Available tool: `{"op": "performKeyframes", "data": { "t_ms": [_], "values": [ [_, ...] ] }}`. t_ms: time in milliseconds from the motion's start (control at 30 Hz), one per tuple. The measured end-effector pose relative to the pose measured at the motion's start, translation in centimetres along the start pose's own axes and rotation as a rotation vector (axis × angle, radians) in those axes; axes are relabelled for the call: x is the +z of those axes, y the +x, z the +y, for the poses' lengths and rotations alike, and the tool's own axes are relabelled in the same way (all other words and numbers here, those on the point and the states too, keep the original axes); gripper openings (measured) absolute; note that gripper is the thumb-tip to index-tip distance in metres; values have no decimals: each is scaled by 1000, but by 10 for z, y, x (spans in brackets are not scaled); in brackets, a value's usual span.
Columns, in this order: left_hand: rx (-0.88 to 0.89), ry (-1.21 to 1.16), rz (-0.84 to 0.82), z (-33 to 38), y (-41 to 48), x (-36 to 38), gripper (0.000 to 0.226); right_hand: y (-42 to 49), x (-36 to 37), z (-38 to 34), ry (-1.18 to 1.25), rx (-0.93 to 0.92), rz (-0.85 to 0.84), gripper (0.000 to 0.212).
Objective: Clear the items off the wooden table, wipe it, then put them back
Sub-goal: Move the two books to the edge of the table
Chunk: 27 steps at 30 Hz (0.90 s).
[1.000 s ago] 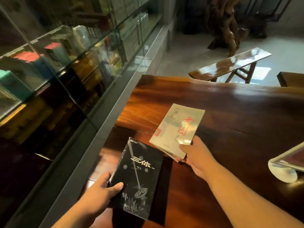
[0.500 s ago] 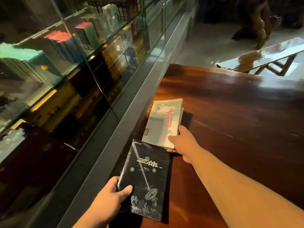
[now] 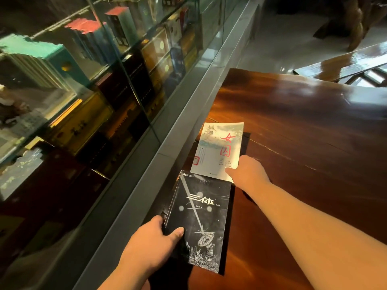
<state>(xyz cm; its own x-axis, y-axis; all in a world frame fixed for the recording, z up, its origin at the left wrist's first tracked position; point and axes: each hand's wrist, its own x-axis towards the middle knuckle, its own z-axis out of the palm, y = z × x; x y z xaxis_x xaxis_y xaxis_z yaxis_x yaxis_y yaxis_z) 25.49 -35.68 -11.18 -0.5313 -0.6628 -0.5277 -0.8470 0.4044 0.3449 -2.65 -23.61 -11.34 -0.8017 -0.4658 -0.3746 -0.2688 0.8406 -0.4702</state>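
A black book (image 3: 202, 218) with white cover art lies at the left edge of the dark wooden table (image 3: 303, 143). My left hand (image 3: 152, 243) grips its near left corner, thumb on the cover. Just beyond it lies a pale book (image 3: 219, 149) with red characters, flat on the table by the same edge. My right hand (image 3: 248, 174) holds that book's near right corner, thumb on top, fingers hidden under it. The two books almost touch end to end.
A grey ledge (image 3: 188, 114) and a glass-fronted bookcase (image 3: 94, 80) full of books run along the table's left side. A glossy wooden bench (image 3: 345, 65) stands beyond the table's far right, with a carved wood stand (image 3: 360, 21) on the floor behind it.
My right hand has slid the pale book left and toward the table's left edge, turning it straight. The black book stayed in my left hand. The view has swung left.
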Motion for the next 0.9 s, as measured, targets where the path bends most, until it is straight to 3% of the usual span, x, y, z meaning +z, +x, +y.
{"op": "performKeyframes", "data": {
  "t_ms": [200,667,767,900],
  "values": [
    [35,219,30,-3,1,-1,68,-4,2,1,-50,48,-3,33],
    [20,294,42,2,-3,-4,72,-4,-4,-4,-82,90,-67,41],
    [-6,357,69,8,-7,-11,74,-9,-9,-4,-133,112,-29,40],
    [85,441,193,31,-16,-19,60,-26,-23,8,-193,-27,103,27]
  ]
}}
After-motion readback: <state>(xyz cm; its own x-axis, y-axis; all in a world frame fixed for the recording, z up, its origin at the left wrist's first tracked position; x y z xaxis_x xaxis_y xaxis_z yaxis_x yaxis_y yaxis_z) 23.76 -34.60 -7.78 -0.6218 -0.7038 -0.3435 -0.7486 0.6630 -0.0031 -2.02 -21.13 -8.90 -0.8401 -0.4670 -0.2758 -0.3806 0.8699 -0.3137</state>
